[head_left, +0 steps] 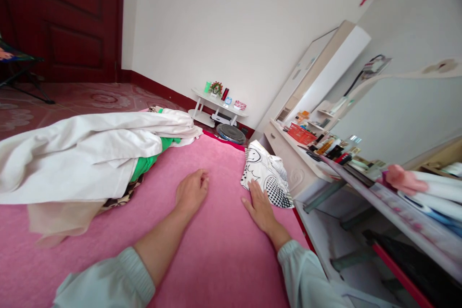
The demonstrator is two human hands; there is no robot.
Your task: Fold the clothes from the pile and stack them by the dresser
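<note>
My right hand (258, 207) lies with its fingers stretched out at the near edge of a folded white cloth (265, 168) printed with black line drawings and dots. Its fingertips touch the cloth. Over the pink bed cover (220, 240), my left hand (192, 192) is loosely curled, thumb near the fingers, with nothing visible in it. To its left lies a heap of clothes: a long white garment (90, 149) on top, with a green piece (149, 160), a leopard-print piece (126, 193) and a sheer beige fabric (65, 221) showing from under it.
Along the right side stand a dressing table (285, 149) with a red basket (301, 134) and bottles, and a rack (335, 168) holding rolled cloths. A low white stand (216, 101) and a round dark lid-like object (231, 133) are beyond the bed. A folding stool (21, 60) is far left.
</note>
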